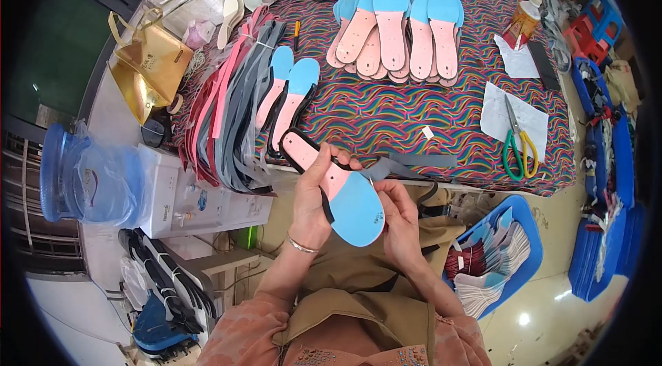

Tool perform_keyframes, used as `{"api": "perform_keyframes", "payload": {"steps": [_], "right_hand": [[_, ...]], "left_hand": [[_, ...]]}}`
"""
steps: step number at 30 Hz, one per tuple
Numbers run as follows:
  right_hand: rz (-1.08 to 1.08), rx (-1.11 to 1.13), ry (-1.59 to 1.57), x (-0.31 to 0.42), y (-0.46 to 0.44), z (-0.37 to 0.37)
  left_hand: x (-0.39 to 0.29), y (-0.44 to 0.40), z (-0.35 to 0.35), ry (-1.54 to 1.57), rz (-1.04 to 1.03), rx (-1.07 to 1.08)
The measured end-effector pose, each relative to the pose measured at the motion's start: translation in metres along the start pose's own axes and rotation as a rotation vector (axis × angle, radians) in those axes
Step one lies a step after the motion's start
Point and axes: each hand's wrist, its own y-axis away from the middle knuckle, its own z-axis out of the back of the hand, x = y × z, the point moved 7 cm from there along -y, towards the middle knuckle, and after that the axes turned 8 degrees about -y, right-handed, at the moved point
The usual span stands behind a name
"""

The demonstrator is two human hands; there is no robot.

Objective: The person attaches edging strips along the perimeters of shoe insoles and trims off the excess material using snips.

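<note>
The left hand (314, 193), with a bracelet (302, 246) at the wrist, grips a pink and blue sole (358, 211) between the thumb on one side and the fingers on the other. This sole is in front of the table's near edge, tilted, with its blue wide end toward the person and black material along its sides. The right hand (401, 221) has its fingers bent together at the edge of the blue part, near a grey strip (424, 160); what exactly they pinch, I cannot tell. On the patterned tablecloth (386, 114), two similar soles (301, 80) lie beside a bundle of strips (238, 104), and a pile of soles (391, 35) lies farther back. To the right, scissors (516, 142) rest partly on a white paper (495, 109).
</note>
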Motion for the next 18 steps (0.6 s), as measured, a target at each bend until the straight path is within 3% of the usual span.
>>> {"api": "perform_keyframes", "payload": {"steps": [7, 12, 16, 18], "right_hand": [[0.046, 0.072, 0.038, -0.002, -0.015, 0.013], [0.309, 0.043, 0.174, 0.013, -0.012, 0.016], [0.229, 0.044, 0.067, 0.035, -0.015, 0.019], [0.067, 0.083, -0.113, 0.04, -0.027, 0.016]], "left_hand": [[0.006, 0.002, 0.005, -0.131, -0.03, -0.011], [0.008, 0.001, -0.002, -0.138, -0.047, 0.049], [0.002, 0.008, -0.014, -0.328, -0.123, 0.045], [0.002, 0.01, -0.021, -0.446, -0.164, 0.039]]}}
